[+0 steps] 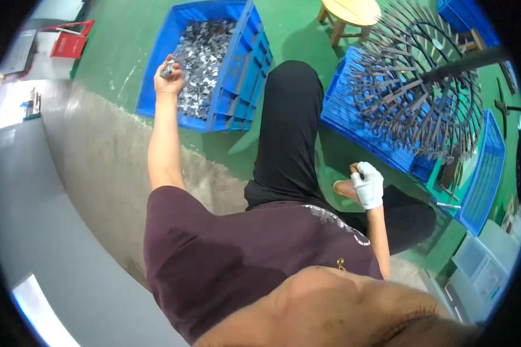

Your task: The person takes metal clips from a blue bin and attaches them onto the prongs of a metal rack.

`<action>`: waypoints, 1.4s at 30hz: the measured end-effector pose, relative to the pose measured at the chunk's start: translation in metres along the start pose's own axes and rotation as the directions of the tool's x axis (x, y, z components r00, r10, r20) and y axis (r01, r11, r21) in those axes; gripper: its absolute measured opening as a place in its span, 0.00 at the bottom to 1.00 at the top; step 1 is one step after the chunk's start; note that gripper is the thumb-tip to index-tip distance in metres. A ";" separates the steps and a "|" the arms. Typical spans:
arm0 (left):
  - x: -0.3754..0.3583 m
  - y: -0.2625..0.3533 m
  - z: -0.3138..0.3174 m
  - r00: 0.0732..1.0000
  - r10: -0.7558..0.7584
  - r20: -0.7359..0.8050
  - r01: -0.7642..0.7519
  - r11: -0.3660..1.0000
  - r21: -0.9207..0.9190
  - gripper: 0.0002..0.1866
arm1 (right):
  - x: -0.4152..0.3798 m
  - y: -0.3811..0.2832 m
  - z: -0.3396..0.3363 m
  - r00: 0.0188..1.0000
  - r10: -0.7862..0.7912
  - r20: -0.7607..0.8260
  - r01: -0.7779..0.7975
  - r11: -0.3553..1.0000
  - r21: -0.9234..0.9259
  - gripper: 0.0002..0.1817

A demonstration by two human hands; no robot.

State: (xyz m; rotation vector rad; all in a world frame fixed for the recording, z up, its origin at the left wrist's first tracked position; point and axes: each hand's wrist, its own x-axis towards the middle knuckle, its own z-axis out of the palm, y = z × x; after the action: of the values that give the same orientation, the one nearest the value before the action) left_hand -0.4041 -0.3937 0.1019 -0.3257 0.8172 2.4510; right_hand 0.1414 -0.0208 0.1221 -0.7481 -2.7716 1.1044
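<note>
My bare left hand [168, 77] is raised at the near left side of a blue crate [248, 66]. Its fingers are curled around a clump of small metal pieces [167, 72]. Many similar flat, shiny metal pieces [200, 87] lie heaped inside the crate. My right hand [368, 184], in a white glove with bare fingertips, is beside my bent leg. Its fingers are curled in, and whatever they may hold is hidden. Ahead and to the right of it stands a round rack [425, 87] bristling with dark metal prongs.
Under the rack is a blue slatted crate [353, 124], with another blue basket [487, 173] to its right. A yellow-topped wooden stool [353, 11] stands ahead. Clear plastic bins [486, 260] sit at lower right. A grey surface [58, 231] runs along my left.
</note>
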 end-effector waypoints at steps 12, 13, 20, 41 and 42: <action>-0.009 0.001 0.011 0.981 0.088 -0.174 -0.064 0.989 0.137 0.08 | 0.006 -0.007 -0.002 1.000 0.002 -0.030 -0.002 1.000 0.001 0.06; -0.011 0.000 0.009 0.971 0.110 -0.212 -0.071 0.980 0.186 0.09 | 0.005 -0.006 -0.001 1.000 0.005 -0.023 -0.005 1.000 0.003 0.06; -0.013 0.013 0.003 0.941 0.234 -0.244 -0.103 0.887 0.451 0.13 | 0.000 -0.011 -0.009 1.000 -0.012 0.006 0.012 1.000 -0.020 0.05; -0.237 -0.386 0.204 0.497 -0.805 0.323 0.807 0.566 0.168 0.23 | -0.014 -0.050 -0.072 0.932 0.076 -0.354 0.079 0.911 0.406 0.12; -0.240 -0.394 0.204 0.460 -0.826 0.325 0.824 0.534 0.191 0.23 | -0.016 -0.044 -0.068 0.918 0.093 -0.385 0.081 0.907 0.412 0.13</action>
State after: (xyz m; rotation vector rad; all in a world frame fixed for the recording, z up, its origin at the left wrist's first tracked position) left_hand 0.0017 -0.1001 0.1628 -0.1629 0.3364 1.4774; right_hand 0.1530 -0.0122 0.2033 -0.8117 -2.0966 1.3175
